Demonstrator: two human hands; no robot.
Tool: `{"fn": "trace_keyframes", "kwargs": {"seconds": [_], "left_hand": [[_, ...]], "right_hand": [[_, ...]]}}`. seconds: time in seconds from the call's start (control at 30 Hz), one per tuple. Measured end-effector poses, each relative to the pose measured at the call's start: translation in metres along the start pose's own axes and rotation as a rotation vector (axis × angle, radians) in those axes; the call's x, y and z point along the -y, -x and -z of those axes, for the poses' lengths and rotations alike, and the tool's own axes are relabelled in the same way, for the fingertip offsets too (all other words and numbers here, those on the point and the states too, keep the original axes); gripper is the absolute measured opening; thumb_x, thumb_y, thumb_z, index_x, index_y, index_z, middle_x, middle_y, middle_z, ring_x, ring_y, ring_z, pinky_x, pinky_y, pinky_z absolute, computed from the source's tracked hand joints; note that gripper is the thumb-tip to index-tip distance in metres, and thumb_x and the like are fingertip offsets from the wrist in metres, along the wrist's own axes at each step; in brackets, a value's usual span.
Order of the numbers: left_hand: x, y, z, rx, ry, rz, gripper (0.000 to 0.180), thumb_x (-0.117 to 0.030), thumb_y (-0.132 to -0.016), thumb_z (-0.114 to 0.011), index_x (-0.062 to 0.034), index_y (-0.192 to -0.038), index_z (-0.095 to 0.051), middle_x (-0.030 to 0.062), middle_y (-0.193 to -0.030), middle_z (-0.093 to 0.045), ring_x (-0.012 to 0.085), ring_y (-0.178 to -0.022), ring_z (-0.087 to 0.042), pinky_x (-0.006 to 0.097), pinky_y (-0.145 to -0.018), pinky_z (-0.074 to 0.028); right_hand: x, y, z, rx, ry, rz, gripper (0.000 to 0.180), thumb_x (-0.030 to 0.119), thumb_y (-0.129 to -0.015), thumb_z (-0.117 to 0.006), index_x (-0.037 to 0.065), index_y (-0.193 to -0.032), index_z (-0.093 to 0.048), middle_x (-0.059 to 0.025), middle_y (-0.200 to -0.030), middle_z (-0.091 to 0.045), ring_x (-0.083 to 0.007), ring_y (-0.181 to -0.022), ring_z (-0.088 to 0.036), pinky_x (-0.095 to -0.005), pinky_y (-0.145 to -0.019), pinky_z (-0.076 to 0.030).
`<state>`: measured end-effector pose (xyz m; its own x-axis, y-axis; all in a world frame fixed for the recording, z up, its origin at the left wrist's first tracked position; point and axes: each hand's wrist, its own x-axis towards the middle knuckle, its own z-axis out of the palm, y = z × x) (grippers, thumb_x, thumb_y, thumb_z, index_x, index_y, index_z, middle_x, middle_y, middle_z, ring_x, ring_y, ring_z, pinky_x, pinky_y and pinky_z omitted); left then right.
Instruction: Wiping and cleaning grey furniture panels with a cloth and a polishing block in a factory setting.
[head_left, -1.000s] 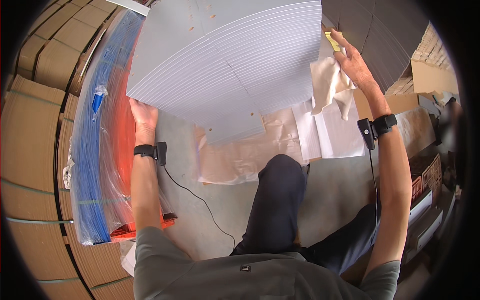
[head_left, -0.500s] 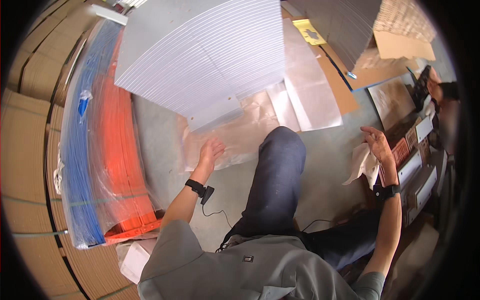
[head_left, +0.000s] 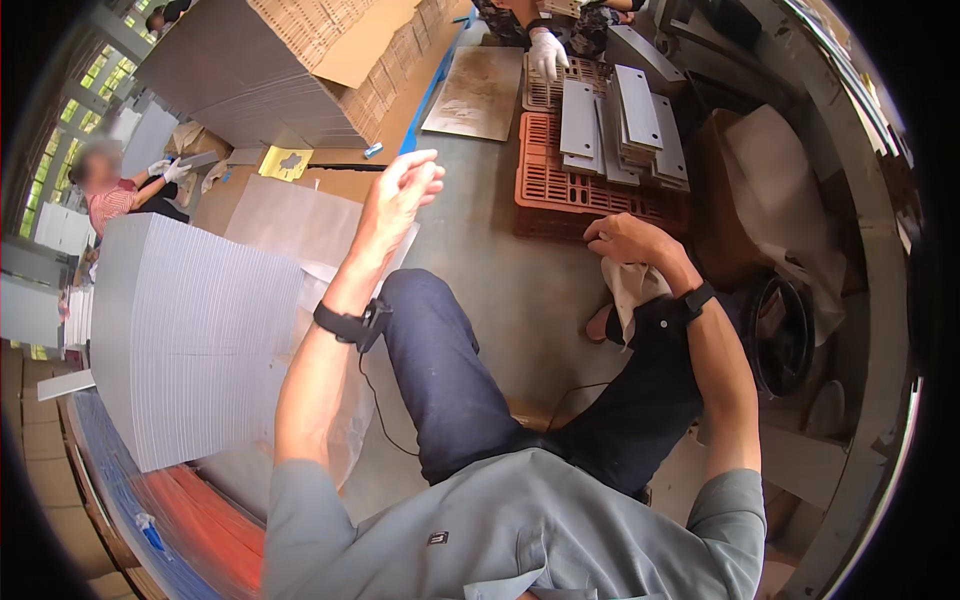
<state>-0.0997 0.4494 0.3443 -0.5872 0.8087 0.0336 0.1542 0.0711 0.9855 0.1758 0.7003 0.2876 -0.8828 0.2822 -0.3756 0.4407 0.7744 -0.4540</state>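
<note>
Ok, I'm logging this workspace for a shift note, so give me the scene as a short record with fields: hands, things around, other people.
Left hand: raised, nothing visible in it, fingers loosely bent
Right hand: holds a pale cloth, hanging below the fingers
Beyond right hand: orange-brown crates with grey panels on top
Left side: tall stack of grey sheets
Other people: gloved hand near the crates; person in striped shirt, far left

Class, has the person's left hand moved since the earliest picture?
Yes, rightward: judged against the stack of grey sheets, the left hand has gone from the stack's left corner to beyond its right side.
</note>
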Motion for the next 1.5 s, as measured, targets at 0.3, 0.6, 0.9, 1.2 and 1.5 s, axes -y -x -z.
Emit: {"fn": "trace_keyframes", "kwargs": {"seconds": [0.3,0.6,0.9,1.2,1.5], "left_hand": [[0.147,-0.211,-0.186,0.217,-0.072,0.452,0.069,-0.049,-0.099,-0.064,0.0055,-0.139,-0.051,0.0208,-0.137,-0.057,0.0276,-0.124,-0.057,0.042,-0.104,-0.050],[0.213,-0.278,-0.242,0.147,-0.400,0.415,0.037,-0.034,-0.097,-0.066,0.0033,-0.102,-0.068,0.0114,-0.092,-0.070,0.0210,-0.087,-0.063,0.039,-0.082,-0.049],[0.150,-0.181,-0.193,0.116,0.235,0.446,0.029,-0.015,-0.103,-0.057,0.0029,-0.124,-0.049,0.0152,-0.118,-0.063,0.0224,-0.105,-0.066,0.043,-0.090,-0.060],[0.068,-0.011,-0.135,0.316,0.262,0.214,0.038,-0.020,-0.104,-0.059,-0.0019,-0.135,-0.048,0.0080,-0.124,-0.063,0.0130,-0.107,-0.062,0.032,-0.094,-0.051],[0.069,0.049,-0.094,0.310,0.256,0.291,0.035,-0.020,-0.103,-0.061,-0.0003,-0.131,-0.052,0.0051,-0.113,-0.067,0.0096,-0.105,-0.058,0.027,-0.096,-0.044]], "right_hand": [[-0.029,0.006,0.006,-0.156,-0.041,0.024,0.039,0.023,-0.092,-0.065,0.003,-0.126,-0.065,-0.0238,-0.096,-0.072,-0.0387,-0.098,-0.069,-0.0453,-0.089,-0.054],[-0.059,0.022,0.013,-0.273,-0.146,-0.034,0.032,0.019,-0.090,-0.068,0.000,-0.115,-0.065,-0.0221,-0.095,-0.071,-0.0399,-0.094,-0.069,-0.0483,-0.084,-0.054],[-0.027,0.005,0.055,-1.119,-0.443,0.137,0.045,0.014,-0.085,-0.080,0.004,-0.125,-0.061,-0.0126,-0.098,-0.059,-0.0296,-0.086,-0.062,-0.0392,-0.076,-0.054],[-0.012,-0.038,0.014,-1.105,0.260,0.233,0.039,0.034,-0.088,-0.073,0.020,-0.124,-0.067,-0.0046,-0.133,-0.058,-0.0325,-0.130,-0.046,-0.0506,-0.107,-0.038],[-0.047,-0.051,0.035,-0.670,-0.792,-0.006,0.040,0.031,-0.098,-0.063,0.002,-0.126,-0.065,-0.0135,-0.105,-0.071,-0.0199,-0.092,-0.065,-0.0351,-0.085,-0.052]]}}
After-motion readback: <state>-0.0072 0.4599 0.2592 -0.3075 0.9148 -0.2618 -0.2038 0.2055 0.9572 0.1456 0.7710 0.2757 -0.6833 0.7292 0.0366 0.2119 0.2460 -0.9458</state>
